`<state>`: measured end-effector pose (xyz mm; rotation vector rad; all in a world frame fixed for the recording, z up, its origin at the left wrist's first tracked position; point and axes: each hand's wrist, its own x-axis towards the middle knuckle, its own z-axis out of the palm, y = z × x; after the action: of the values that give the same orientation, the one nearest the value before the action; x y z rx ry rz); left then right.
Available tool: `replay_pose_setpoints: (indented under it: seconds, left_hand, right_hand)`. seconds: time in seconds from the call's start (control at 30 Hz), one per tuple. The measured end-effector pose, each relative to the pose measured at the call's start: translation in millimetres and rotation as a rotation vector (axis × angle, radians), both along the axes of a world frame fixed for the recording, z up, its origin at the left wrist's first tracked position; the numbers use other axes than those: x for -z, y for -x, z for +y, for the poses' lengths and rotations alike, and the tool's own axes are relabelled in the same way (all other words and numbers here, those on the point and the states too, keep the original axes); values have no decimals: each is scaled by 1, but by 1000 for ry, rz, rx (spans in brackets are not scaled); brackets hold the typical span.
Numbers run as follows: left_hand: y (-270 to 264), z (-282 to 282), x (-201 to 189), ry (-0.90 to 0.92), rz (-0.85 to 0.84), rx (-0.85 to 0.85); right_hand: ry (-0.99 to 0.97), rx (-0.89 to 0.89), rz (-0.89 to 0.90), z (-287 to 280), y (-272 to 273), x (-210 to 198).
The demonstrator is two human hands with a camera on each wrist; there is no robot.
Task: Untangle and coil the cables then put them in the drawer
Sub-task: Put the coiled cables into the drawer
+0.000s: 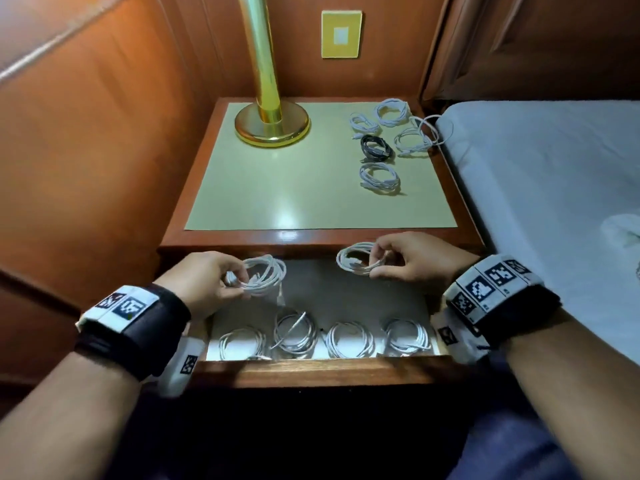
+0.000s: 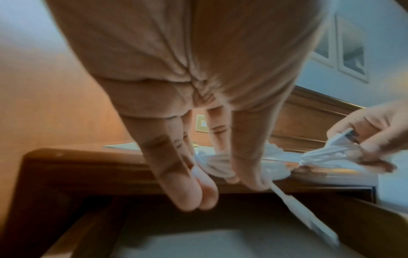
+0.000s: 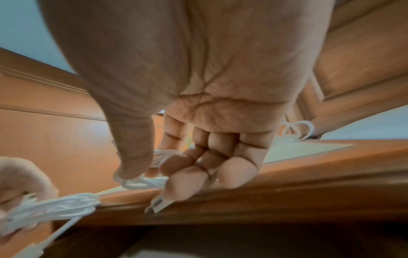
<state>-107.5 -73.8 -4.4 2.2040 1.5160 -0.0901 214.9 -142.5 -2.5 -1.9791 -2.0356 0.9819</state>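
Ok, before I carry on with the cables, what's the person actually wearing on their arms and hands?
Both hands are bare, no gloves or sleeves. The left hand has a wide black wrist strap topped with white blocks printed with black square fiducial markers. The right hand wears a matching black band with a row of the same white marker blocks. More marker tags hang below each wrist.

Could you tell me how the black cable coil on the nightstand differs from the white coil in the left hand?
The black coil is dark, while the left-hand coil is white. The black coil lies flat on the nightstand top; the white one is pinched by the left hand above the open drawer. The white coil has a plug end dangling; the black coil looks tucked in. Both are wound into loops.
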Motion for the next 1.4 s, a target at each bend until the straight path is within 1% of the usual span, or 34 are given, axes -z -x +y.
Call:
replay_pose_setpoints:
  seconds: [0.1, 0.2, 0.27, 0.4, 0.47, 0.57, 0.7, 0.83, 1.0, 1.1, 1.17, 1.23, 1.33, 1.4]
  left_hand:
    - [11, 4, 6, 40, 98, -11]
    - [11, 16, 20, 36, 150, -95]
    - [7, 23, 29, 47, 180, -140]
    - [-4, 33, 50, 69, 228, -180]
    - [-9, 34, 58, 54, 246, -171]
    - [-13, 35, 64, 22, 273, -160]
    - [-13, 37, 72, -23, 323, -173]
    - [-12, 39, 77, -19, 351, -183]
    - [-15, 32, 75, 89, 489, -106]
    - [-17, 26, 65, 69, 541, -56]
    - [-20, 23, 56, 37, 515, -54]
    - [-25, 21, 46, 6, 398, -64]
    - [-30, 16, 36, -62, 92, -30]
    - [-33, 10, 27, -163, -98, 0]
  right_hand:
    - [88, -127, -20, 0, 31, 14]
    - [138, -177, -74, 8, 51, 32]
    - [146, -149, -106, 17, 59, 43]
    - [118, -29, -154, 35, 68, 64]
    - [116, 1, -216, 42, 73, 72]
    - [152, 18, -215, 50, 83, 83]
    - [179, -9, -166, 56, 90, 89]
    - [162, -48, -133, 58, 95, 89]
    - [222, -170, -219, 59, 96, 85]
    - [208, -188, -192, 53, 93, 80]
    - [178, -162, -149, 48, 91, 73]
    - [141, -150, -83, 46, 87, 62]
    - [87, -153, 8, 44, 73, 32]
    - [20, -98, 48, 44, 55, 11]
